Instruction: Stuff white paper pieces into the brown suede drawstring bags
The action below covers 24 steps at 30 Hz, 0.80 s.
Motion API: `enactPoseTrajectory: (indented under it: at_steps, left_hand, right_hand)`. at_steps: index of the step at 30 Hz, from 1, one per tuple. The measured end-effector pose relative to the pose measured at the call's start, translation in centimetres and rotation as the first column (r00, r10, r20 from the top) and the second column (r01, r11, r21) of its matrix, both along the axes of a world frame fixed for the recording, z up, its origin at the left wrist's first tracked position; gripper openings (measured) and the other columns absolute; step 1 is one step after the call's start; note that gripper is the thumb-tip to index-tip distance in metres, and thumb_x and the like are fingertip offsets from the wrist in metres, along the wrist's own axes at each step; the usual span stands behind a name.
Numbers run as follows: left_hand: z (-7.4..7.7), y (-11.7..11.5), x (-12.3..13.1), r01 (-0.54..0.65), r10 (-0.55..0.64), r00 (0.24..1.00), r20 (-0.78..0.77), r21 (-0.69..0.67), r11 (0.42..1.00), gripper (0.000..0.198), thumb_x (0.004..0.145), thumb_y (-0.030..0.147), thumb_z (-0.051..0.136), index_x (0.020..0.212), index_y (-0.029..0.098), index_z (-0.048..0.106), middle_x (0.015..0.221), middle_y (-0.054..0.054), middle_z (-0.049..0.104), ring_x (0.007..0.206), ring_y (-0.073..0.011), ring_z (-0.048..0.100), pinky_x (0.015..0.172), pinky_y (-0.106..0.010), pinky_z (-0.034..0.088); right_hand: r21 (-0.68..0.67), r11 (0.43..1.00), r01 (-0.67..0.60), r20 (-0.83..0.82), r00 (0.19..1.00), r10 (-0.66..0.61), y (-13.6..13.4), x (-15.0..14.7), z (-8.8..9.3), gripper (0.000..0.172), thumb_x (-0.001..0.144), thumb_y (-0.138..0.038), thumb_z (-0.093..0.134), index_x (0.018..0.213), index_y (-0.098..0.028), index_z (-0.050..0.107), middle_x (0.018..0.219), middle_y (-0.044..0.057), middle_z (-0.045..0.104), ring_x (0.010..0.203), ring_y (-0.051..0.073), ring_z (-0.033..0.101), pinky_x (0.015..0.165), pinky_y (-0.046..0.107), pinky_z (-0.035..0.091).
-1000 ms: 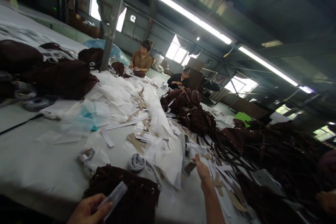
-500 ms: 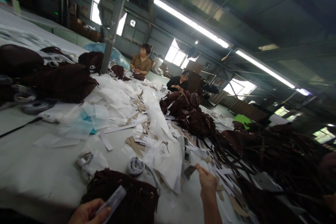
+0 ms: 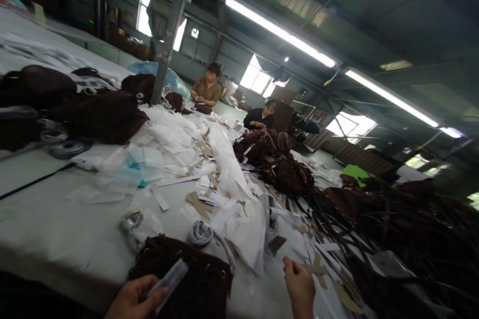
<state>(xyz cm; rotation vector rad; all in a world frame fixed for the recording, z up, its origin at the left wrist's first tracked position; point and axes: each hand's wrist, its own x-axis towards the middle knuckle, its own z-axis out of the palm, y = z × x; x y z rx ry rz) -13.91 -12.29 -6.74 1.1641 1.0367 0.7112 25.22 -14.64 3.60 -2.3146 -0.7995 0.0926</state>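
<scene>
A clear plastic-wrapped strip [image 3: 174, 278] is pinched in my left hand [image 3: 140, 296], over a dark brown drawstring bag [image 3: 190, 284] with metal eyelets at the table's front edge. My right hand [image 3: 299, 284] is to the right of the bag, thumb and fingers pressed together; whatever they hold, if anything, is too small to make out. Just above it stands a tape dispenser [image 3: 273, 224]. Behind the bag lie a coiled grey strap [image 3: 201, 233] and a plastic-wrapped metal piece [image 3: 132, 224].
White paper sheets [image 3: 239, 214] and cardboard scraps cover the middle of the table [image 3: 86, 229]. Brown bags are heaped at left [image 3: 97, 112] and right [image 3: 277, 159]. A metal post [image 3: 172, 35] rises at the back. Two people [image 3: 207, 89] work at the far side.
My right hand has come away from the tape dispenser and moved down, nearer to me. My left hand still holds the strip. The whole view has shifted slightly.
</scene>
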Motion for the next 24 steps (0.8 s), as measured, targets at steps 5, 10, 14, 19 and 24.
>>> enactPoseTrajectory:
  at_steps: [5, 10, 14, 19, 24]
  left_hand:
    - [2.3, 0.0, -0.1, -0.059, 0.059, 0.998, 0.006, 0.005, 0.998, 0.051, 0.071, 0.068, 0.056, 0.065, 0.017, 0.051, 0.048, 0.004, 0.053, 0.035, -0.0088, 0.046, 0.037, -0.019, 0.030]
    - [2.0, -0.1, 0.0, -0.099, 0.099, 0.995, 0.006, 0.030, 0.995, 0.046, 0.074, 0.061, 0.058, 0.068, 0.017, 0.054, 0.044, 0.005, 0.051, 0.035, -0.0094, 0.047, 0.038, -0.019, 0.031]
    - [1.9, -0.2, 0.0, -0.101, 0.100, 0.995, 0.010, 0.063, 0.993, 0.046, 0.074, 0.061, 0.059, 0.070, 0.015, 0.057, 0.049, 0.004, 0.054, 0.038, -0.0100, 0.049, 0.039, -0.019, 0.033]
    - [2.1, -0.3, -0.1, -0.088, 0.088, 0.996, 0.005, 0.076, 0.993, 0.047, 0.076, 0.061, 0.056, 0.069, 0.015, 0.056, 0.054, 0.002, 0.055, 0.039, -0.0095, 0.050, 0.038, -0.018, 0.033]
    - [2.3, -0.5, -0.3, -0.063, 0.064, 0.998, -0.007, 0.120, 0.991, 0.043, 0.079, 0.057, 0.055, 0.073, 0.014, 0.057, 0.055, 0.003, 0.054, 0.043, -0.0100, 0.051, 0.040, -0.018, 0.035]
  right_hand:
    - [0.167, 0.900, -0.402, -0.425, 0.795, 0.434, -1.6, -12.0, -1.1, 0.048, 0.063, -0.064, 0.062, 0.067, -0.017, 0.068, 0.048, -0.002, 0.050, 0.045, 0.013, 0.041, 0.045, 0.026, 0.034]
    - [0.308, 0.744, -0.592, -0.591, 0.494, 0.638, -2.0, -23.4, -2.3, 0.046, 0.073, -0.061, 0.061, 0.063, -0.017, 0.063, 0.048, -0.005, 0.043, 0.043, 0.009, 0.034, 0.042, 0.022, 0.029]
    - [0.278, 0.690, -0.669, -0.564, 0.468, 0.681, -0.9, -25.7, -3.4, 0.043, 0.078, -0.057, 0.059, 0.063, -0.016, 0.063, 0.052, -0.002, 0.051, 0.046, 0.010, 0.039, 0.042, 0.021, 0.031]
    - [0.202, 0.721, -0.663, -0.518, 0.552, 0.653, -0.1, -25.8, -4.3, 0.044, 0.077, -0.055, 0.059, 0.060, -0.015, 0.064, 0.053, 0.000, 0.053, 0.049, 0.011, 0.041, 0.043, 0.021, 0.031]
    - [0.092, 0.769, -0.633, -0.512, 0.632, 0.582, 0.2, -26.0, -4.6, 0.049, 0.074, -0.058, 0.058, 0.047, -0.017, 0.056, 0.041, -0.002, 0.045, 0.040, 0.010, 0.038, 0.037, 0.022, 0.025]
